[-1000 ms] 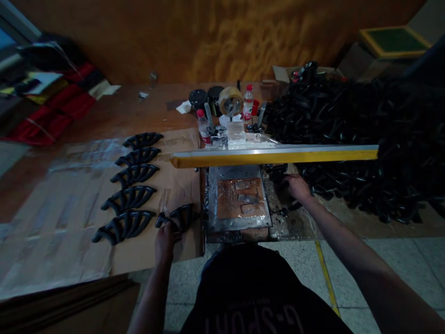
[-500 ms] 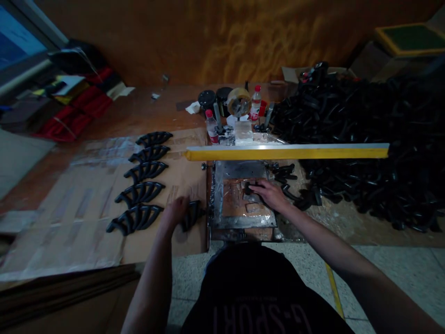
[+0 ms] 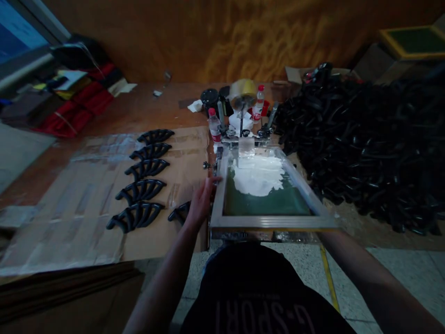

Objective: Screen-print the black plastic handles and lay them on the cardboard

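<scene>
A screen frame (image 3: 274,221) with a silver rim lies over the work spot in front of me. White paste (image 3: 259,176) covers the back of its green mesh (image 3: 267,206). My left hand (image 3: 203,199) is at the frame's left side, fingers stretched forward and holding nothing, a fingertip by the rim. My right forearm reaches the frame's front right corner; the hand itself is hidden by the frame. Just left of my left wrist, a few black curved pieces (image 3: 179,213) lie on the cardboard (image 3: 153,246), partly covered by the hand.
Several rows of black curved pieces (image 3: 137,217) lie on the cardboard at left. A big heap of black pieces (image 3: 375,153) fills the right. Behind the frame stand two bottles (image 3: 214,127), dark jars (image 3: 209,97) and a tape roll (image 3: 243,93). Red bundles (image 3: 74,111) lie at far left.
The frame has swung down from its raised, edge-on position and now covers the plate. My left hand has moved right and forward off the black pieces. My right hand has gone out of sight.
</scene>
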Demonstrator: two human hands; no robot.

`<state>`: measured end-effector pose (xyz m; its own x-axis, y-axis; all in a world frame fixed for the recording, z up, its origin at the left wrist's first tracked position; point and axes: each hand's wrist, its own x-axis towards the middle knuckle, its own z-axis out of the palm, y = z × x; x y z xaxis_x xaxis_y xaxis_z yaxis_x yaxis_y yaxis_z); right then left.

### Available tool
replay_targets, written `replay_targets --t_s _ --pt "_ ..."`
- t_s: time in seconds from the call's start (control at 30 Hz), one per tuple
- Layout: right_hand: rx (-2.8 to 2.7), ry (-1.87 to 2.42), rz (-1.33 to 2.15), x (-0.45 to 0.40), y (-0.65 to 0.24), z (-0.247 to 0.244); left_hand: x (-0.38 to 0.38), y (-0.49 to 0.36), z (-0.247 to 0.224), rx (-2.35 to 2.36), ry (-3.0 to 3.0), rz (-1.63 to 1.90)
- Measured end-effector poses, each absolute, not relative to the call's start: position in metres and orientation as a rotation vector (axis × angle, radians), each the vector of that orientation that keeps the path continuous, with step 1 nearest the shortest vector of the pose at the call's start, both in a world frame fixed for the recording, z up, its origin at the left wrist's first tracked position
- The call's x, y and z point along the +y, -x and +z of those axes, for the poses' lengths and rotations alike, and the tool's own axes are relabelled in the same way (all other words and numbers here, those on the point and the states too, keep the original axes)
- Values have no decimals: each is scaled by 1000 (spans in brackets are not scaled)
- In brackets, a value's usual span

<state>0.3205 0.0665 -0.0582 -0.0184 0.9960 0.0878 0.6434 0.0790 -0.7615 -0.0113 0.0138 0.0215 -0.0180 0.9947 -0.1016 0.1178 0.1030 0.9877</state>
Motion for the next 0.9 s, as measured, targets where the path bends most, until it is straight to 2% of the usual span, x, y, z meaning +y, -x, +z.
replay_targets --t_s 0.13,0.27,0.43,0.57,0.67,0.8,0.9 --pt "-1696 1682 384 104 -324 -30 -3 11 -45 1452 -1110 924" --pt "-2141 1534 149 127 -258 -6 0 6 -81 1573 -1130 837" --pt "-2609 1528 340 97 -216 -12 5 9 -90 1598 -1152 785" --pt "-2866 1038 393 64 -237 -15 5 11 -96 1579 -1184 772" --pt "-2890 937 500 62 -245 -7 6 11 -97 1546 -1160 780" --pt "-2767 1099 309 58 -239 -13 5 9 -93 1552 -1145 800" --pt "-2759 987 288 42 -240 -30 4 8 -89 1576 -1163 802"
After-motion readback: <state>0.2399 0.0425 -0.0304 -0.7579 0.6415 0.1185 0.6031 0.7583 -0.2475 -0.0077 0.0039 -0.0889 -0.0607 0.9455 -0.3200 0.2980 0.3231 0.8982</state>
